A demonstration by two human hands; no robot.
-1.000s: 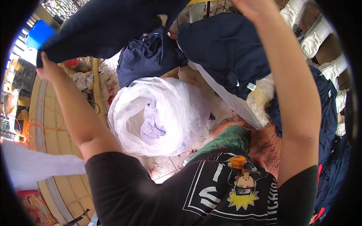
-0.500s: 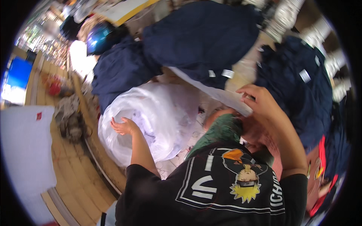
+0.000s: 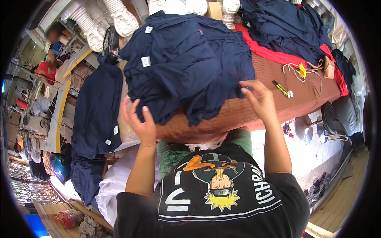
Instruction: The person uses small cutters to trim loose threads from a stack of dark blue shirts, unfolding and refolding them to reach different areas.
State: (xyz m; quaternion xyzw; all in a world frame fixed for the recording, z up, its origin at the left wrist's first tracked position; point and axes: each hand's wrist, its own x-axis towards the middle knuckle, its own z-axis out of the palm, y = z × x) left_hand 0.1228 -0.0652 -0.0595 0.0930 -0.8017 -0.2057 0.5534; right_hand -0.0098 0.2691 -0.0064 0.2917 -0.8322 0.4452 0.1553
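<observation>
A heap of navy blue garments (image 3: 182,59) with small white labels lies on the brown cloth-covered table (image 3: 274,75) in front of me. At the heap's near left edge is my left hand (image 3: 139,123), open, its fingers spread and pointing up. My right hand (image 3: 260,101) is open with curved fingers beside the near right edge of the heap. Its fingertips come close to the fabric; whether they touch cannot be made out. Neither hand holds anything. To the left hangs another navy garment pile (image 3: 97,107), above a translucent white plastic bag (image 3: 119,178).
More navy garments (image 3: 285,29) lie at the far right beside red cloth (image 3: 274,51). A small black and green tool (image 3: 282,89) and a yellow piece with cord (image 3: 302,70) rest on the table. White ribbed ducts (image 3: 119,16) stand behind. Another person (image 3: 49,67) is at far left.
My view has swung right from the plastic bag to the table. My left hand has left the bag's opening, and both hands are now at the navy heap.
</observation>
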